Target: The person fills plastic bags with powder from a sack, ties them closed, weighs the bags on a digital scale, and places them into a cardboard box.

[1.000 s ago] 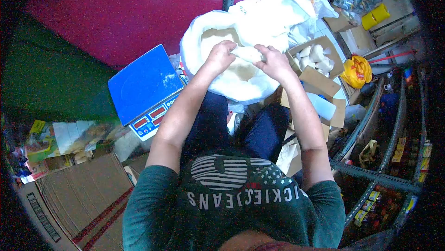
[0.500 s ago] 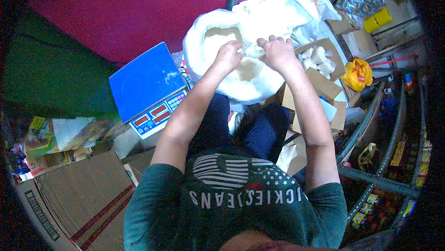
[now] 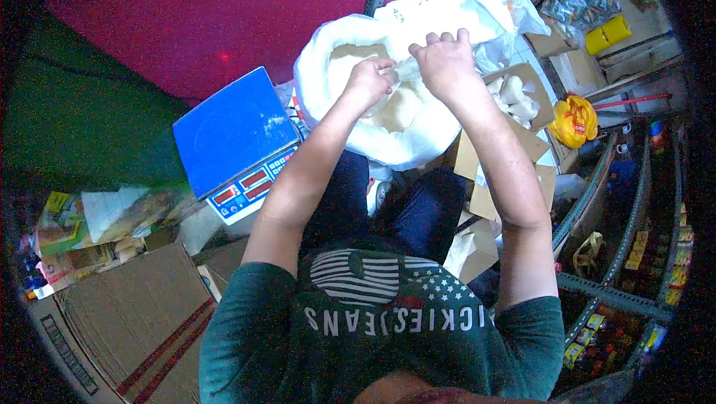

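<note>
An open white sack (image 3: 317, 68) of pale, grainy or powdery stuff stands in front of my knees. Over its mouth, a small clear plastic bag (image 3: 406, 71) stretches between my two hands, its outline washed out against the white. My left hand (image 3: 369, 83) pinches the bag's left side with thumb and fingers. On the other side, my right hand (image 3: 447, 68) is curled, back upward, with its fingertips partly hidden, gripping the bag's right end. White plastic sheeting (image 3: 462, 16) lies behind the sack.
A blue-topped digital scale (image 3: 235, 132) sits left of the sack. To the right, a cardboard box (image 3: 541, 91) holds several white filled bags (image 3: 514, 98). A yellow bag (image 3: 574, 122) and metal shelving (image 3: 615, 296) stand farther right. A large flattened carton (image 3: 134, 314) lies lower left.
My right hand has moved up and slightly away from the left, its knuckles raised. My left hand has shifted a little, its fingers turned more outward. The plastic bag remains between them.
</note>
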Demonstrator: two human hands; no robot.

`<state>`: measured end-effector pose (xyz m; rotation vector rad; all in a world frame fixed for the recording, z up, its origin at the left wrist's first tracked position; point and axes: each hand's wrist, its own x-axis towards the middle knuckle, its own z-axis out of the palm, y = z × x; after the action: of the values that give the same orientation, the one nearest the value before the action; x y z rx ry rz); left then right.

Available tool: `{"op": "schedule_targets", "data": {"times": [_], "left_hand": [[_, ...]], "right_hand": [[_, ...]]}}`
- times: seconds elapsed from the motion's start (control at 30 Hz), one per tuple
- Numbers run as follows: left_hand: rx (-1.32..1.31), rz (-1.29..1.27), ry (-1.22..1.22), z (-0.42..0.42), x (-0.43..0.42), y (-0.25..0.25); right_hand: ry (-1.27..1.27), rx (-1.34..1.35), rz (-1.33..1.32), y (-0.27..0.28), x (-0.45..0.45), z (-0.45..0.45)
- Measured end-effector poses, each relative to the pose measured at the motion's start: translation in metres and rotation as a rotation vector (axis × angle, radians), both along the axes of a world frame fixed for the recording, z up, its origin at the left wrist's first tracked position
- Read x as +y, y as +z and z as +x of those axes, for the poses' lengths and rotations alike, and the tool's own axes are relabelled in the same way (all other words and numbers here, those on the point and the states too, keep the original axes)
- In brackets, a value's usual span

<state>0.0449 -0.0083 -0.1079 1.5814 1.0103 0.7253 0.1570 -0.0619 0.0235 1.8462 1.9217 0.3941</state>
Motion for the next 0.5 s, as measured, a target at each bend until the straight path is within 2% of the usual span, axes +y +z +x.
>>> {"op": "schedule_targets", "data": {"times": [0.13, 0.23, 0.33, 0.47, 0.5], "left_hand": [[-0.067, -0.062, -0.002, -0.002, 0.004, 0.000], [-0.115, -0.139, 0.010, -0.002, 0.010, -0.007], [-0.100, -0.177, -0.001, -0.006, 0.016, -0.008], [-0.278, -0.217, 0.032, -0.026, 0.033, -0.012], [-0.341, -0.227, 0.049, -0.035, 0.038, -0.006]], "right_hand": [[0.060, -0.096, 0.031, 0.000, 0.006, -0.006], [0.049, -0.064, 0.010, 0.001, 0.011, -0.005], [0.083, 0.077, 0.103, 0.010, 0.000, 0.008], [0.008, 0.262, 0.149, 0.021, -0.016, 0.034], [-0.098, 0.233, 0.069, 0.019, -0.019, 0.033]]}}
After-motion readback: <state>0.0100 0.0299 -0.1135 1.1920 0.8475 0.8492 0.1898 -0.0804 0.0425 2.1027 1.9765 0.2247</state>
